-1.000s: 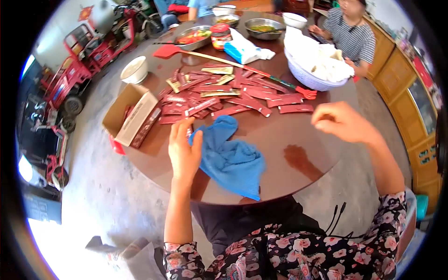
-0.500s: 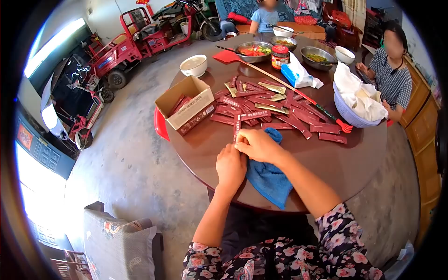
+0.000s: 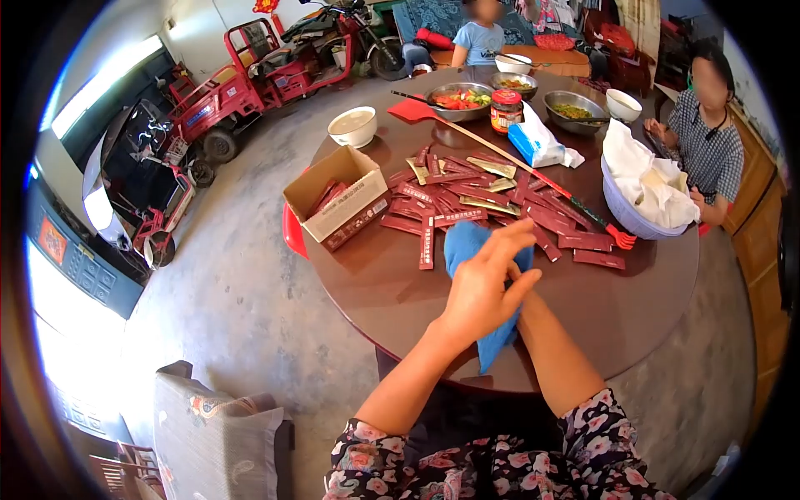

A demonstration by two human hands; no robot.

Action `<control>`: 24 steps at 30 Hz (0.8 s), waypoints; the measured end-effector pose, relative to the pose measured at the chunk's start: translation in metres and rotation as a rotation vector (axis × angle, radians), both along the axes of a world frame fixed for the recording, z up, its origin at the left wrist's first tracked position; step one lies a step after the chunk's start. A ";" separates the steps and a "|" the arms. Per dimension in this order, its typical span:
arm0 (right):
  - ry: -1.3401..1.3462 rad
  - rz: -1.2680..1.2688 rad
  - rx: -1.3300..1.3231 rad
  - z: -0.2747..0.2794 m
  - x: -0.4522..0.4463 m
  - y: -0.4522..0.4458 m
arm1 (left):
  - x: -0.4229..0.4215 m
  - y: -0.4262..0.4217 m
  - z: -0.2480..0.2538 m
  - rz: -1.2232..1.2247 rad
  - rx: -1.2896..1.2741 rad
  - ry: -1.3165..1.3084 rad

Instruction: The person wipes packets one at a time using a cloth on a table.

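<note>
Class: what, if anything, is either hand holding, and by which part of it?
The left hand shows no hold, its fingers extended. The right hand is mostly hidden behind it, so whether it grips the blue cloth, and where, cannot be told.

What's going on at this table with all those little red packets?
Someone has both hands above a blue cloth on the round table. The left hand is open and crosses in front of the right hand, which is mostly hidden, so I can't tell what it holds. Red packets lie in a loose pile just beyond, and more are in the open cardboard box.
</note>
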State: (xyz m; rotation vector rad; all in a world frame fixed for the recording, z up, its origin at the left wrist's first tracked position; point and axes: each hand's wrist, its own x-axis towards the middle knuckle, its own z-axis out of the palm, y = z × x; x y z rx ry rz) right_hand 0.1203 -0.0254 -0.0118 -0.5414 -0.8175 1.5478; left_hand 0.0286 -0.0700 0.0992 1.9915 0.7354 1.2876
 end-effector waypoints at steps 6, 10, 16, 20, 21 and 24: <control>-1.618 -0.925 0.663 0.123 0.017 -0.021 | -0.050 0.067 -0.041 0.707 0.112 0.184; -1.820 -0.982 0.673 0.120 0.032 -0.030 | -0.066 0.077 -0.077 0.930 0.058 0.579; -1.626 -0.713 0.553 0.076 0.026 -0.008 | -0.062 0.071 -0.092 0.927 0.039 0.670; -1.364 -0.846 0.786 0.060 0.023 0.005 | -0.073 0.076 -0.107 0.914 0.034 0.354; -1.306 -0.826 0.739 0.063 0.023 0.005 | -0.072 0.075 -0.106 0.881 -0.050 0.137; -1.687 -0.657 0.627 0.103 0.018 -0.008 | -0.062 0.067 -0.090 0.629 -0.189 -0.203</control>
